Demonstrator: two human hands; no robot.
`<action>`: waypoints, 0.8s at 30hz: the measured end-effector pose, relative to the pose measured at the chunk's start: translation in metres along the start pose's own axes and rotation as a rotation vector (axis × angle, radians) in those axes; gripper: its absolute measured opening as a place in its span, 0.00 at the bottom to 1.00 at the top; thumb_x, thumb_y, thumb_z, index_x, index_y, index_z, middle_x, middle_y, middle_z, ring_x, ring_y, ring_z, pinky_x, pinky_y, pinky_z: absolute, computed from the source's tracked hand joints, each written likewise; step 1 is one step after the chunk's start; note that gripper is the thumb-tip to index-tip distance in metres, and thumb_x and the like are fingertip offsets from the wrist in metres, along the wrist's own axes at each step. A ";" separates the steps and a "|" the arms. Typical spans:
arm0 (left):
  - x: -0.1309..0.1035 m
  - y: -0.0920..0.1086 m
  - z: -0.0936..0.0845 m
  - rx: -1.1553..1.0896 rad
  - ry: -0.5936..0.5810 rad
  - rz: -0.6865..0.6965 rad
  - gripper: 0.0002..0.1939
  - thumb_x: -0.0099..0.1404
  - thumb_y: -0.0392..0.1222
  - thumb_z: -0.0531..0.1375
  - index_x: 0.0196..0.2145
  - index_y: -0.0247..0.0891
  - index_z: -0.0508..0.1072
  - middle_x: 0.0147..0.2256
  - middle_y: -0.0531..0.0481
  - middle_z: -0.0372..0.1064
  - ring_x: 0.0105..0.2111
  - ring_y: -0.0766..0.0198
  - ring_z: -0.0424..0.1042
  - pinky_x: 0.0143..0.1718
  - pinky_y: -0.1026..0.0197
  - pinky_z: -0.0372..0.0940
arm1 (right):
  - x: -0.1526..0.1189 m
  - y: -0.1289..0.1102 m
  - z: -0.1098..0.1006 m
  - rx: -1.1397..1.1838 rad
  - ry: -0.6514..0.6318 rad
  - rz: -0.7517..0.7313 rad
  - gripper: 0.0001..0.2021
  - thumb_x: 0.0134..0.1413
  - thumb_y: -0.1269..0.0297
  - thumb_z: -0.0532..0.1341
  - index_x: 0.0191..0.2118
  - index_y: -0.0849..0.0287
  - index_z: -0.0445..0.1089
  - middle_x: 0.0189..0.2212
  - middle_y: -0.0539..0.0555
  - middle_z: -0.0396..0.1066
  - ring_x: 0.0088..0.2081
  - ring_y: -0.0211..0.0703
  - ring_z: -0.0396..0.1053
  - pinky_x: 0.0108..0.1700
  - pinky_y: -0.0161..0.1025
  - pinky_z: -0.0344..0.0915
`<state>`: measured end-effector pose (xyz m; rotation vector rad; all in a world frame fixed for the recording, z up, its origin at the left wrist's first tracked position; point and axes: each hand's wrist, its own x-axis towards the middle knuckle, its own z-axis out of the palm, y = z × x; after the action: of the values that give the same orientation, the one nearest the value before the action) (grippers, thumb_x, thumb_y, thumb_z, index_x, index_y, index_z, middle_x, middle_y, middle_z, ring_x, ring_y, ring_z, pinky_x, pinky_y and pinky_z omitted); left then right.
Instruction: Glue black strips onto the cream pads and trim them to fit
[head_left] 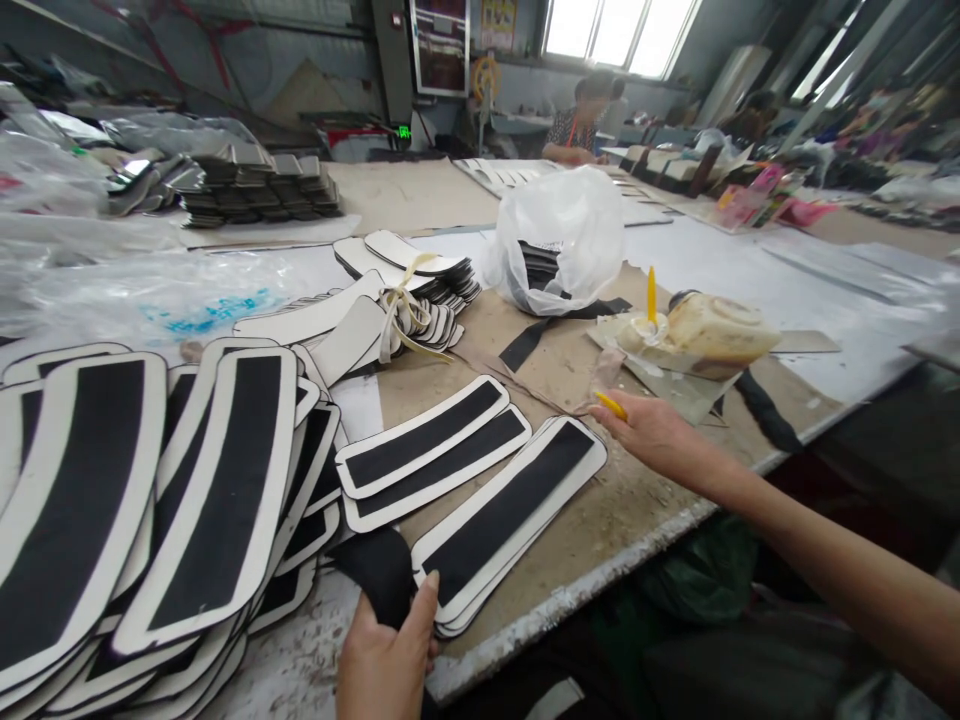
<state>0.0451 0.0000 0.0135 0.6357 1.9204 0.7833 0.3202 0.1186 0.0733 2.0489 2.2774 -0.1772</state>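
Observation:
My left hand is closed at the near edge of the table, a curled black strip between its thumb and fingers. Its thumb tip meets the corner of a small stack of white curved panels, the top one with a black strip along its middle. Two similar panels lie just beyond. At the far end of that stack my right hand pinches a yellow-handled tool; its working end is too blurred to make out. Behind that hand lies a glue-stained plastic container with a second yellow stick upright beside it.
Overlapping black-and-white panels cover the left side. Farther back are a tied bundle of pale pieces and a white plastic bag with dark pieces inside. Brown board covers the worktable. A person sits at the far end.

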 end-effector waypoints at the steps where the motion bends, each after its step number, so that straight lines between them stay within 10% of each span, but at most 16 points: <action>1: 0.001 -0.001 0.000 -0.007 0.001 0.000 0.13 0.52 0.50 0.62 0.28 0.40 0.64 0.12 0.57 0.63 0.15 0.60 0.65 0.17 0.61 0.60 | -0.003 0.001 0.001 0.038 0.019 -0.005 0.17 0.64 0.59 0.44 0.37 0.61 0.67 0.32 0.60 0.73 0.34 0.46 0.71 0.35 0.37 0.59; 9: -0.007 -0.004 0.003 -0.064 0.150 0.020 0.16 0.47 0.52 0.64 0.27 0.39 0.67 0.13 0.56 0.63 0.15 0.60 0.65 0.20 0.59 0.61 | -0.020 -0.001 0.025 0.258 0.227 -0.089 0.16 0.62 0.59 0.48 0.37 0.59 0.72 0.33 0.56 0.74 0.36 0.46 0.71 0.40 0.37 0.63; 17: -0.019 -0.015 0.002 -0.147 0.282 0.184 0.19 0.46 0.50 0.65 0.35 0.38 0.72 0.34 0.46 0.73 0.40 0.51 0.71 0.44 0.53 0.62 | -0.035 -0.004 0.042 0.262 0.178 -0.080 0.17 0.60 0.58 0.49 0.44 0.60 0.71 0.38 0.58 0.75 0.39 0.49 0.72 0.42 0.40 0.64; 24: -0.026 -0.011 -0.010 -0.296 0.196 0.135 0.15 0.49 0.48 0.65 0.31 0.35 0.71 0.21 0.53 0.68 0.23 0.62 0.68 0.29 0.61 0.63 | -0.035 -0.001 0.042 0.360 0.148 -0.054 0.19 0.59 0.51 0.49 0.34 0.58 0.71 0.29 0.55 0.73 0.32 0.47 0.70 0.35 0.39 0.62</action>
<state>0.0459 -0.0284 0.0240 0.5249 1.8975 1.2279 0.3220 0.0787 0.0366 2.2305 2.5490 -0.4883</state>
